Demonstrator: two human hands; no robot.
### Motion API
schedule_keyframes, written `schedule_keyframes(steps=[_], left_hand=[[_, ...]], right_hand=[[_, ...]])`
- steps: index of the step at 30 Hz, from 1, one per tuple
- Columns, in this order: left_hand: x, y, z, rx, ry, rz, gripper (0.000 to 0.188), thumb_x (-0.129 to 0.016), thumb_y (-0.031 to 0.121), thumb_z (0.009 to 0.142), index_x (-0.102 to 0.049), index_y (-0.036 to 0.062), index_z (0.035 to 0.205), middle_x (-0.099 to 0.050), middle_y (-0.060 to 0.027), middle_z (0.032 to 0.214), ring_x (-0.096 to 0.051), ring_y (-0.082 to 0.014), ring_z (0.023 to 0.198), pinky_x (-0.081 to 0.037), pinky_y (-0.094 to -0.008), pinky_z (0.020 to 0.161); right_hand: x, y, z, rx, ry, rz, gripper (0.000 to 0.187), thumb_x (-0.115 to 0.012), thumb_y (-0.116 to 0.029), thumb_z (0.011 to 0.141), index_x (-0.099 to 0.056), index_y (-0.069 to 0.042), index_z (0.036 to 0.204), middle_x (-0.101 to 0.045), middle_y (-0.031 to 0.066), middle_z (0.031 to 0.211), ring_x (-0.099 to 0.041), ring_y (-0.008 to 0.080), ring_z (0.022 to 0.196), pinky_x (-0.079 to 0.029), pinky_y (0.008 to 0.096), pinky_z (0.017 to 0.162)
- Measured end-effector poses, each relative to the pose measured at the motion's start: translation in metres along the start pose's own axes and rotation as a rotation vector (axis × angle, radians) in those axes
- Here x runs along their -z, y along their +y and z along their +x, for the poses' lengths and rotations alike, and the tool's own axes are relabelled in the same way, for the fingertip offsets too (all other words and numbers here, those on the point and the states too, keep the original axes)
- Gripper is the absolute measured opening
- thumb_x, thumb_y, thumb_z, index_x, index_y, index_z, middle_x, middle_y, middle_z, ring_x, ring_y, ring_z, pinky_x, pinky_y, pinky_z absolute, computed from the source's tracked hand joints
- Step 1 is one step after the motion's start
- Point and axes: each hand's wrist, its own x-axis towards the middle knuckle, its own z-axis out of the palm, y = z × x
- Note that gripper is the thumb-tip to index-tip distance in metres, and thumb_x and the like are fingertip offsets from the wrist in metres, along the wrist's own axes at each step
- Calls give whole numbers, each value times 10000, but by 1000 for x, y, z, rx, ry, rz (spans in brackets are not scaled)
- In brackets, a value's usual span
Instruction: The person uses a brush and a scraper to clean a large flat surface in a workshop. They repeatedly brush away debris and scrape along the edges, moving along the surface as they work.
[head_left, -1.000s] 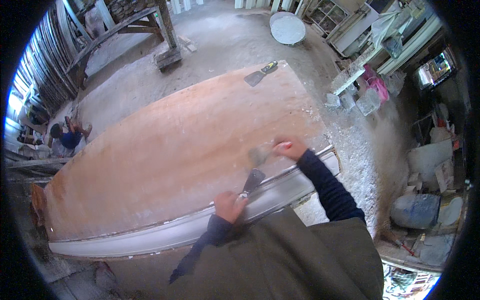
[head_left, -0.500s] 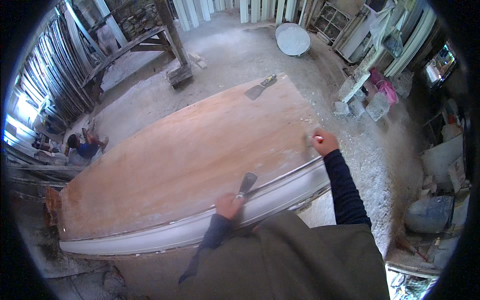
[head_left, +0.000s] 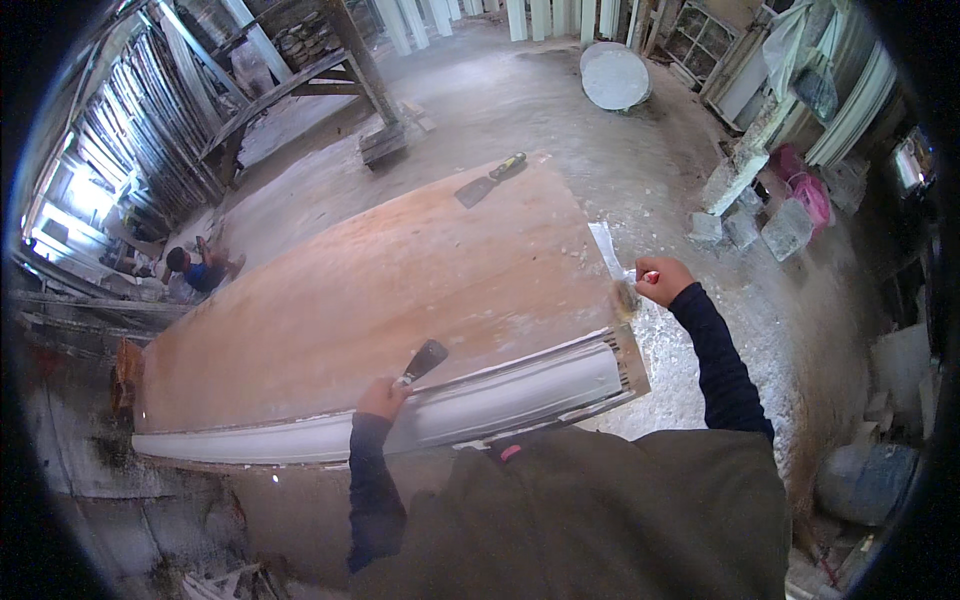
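Observation:
A wide wooden board (head_left: 400,270) with pale dust and white specks lies across the view. Along its near edge runs a long white plaster moulding (head_left: 490,405), its profiled end showing at the right. Above the moulding, my left hand (head_left: 382,398) is closed on a putty knife (head_left: 426,358), blade pointing up and right. My right hand (head_left: 665,282) grips the red handle of a brush (head_left: 626,298), whose bristles are at the board's right edge. A second putty knife (head_left: 490,181) with a dark and yellow handle rests near the far edge.
A white round slab (head_left: 615,77) sits on the dusty floor at the back. A wooden frame post (head_left: 375,100) stands far left. Clear bags and a pink bag (head_left: 808,190) lie at right, above a blue drum (head_left: 868,482). A person (head_left: 205,270) sits beyond the board's left side.
My right hand and the brush have moved slightly right, to the board's right edge. My left hand with the putty knife has shifted left along the moulding. The whole view has turned somewhat.

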Motion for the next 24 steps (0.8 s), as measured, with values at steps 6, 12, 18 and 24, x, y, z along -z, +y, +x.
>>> schedule_keyframes(steps=[6, 12, 18, 24], left_hand=[[-34, 64, -3, -19, 180, -198, 314, -581, 309, 748, -552, 2, 809, -526, -154, 682, -517, -274, 670, -393, -365, 611], [-63, 66, 4, -167, 389, 138, 266, -549, 298, 744, -571, 33, 747, -524, -165, 701, -501, -336, 711, -372, -414, 647], [-79, 47, 5, -6, 292, 111, 275, -523, 320, 722, -570, 64, 635, -531, -130, 566, -528, -319, 552, -387, -433, 520], [-74, 61, 16, 59, 169, 100, 408, -450, 469, 766, -604, 91, 766, -593, -130, 772, -566, -306, 724, -387, -444, 628]], right_hand=[[-116, -44, 23, 171, 148, 372, 152, -598, -152, 696, -582, -31, 786, -579, 96, 672, -543, 163, 615, -427, 281, 579], [-132, -26, 52, 111, -26, 647, 162, -623, -143, 695, -578, -15, 784, -556, 26, 673, -520, 82, 628, -436, 246, 564], [-30, 115, -12, -329, 51, 467, 183, -614, -133, 697, -558, -40, 845, -552, 10, 687, -506, 87, 586, -445, 257, 526], [-32, 62, -13, -199, 313, 548, 59, -506, -64, 732, -476, -43, 686, -464, -12, 601, -433, 42, 513, -398, 196, 459]])
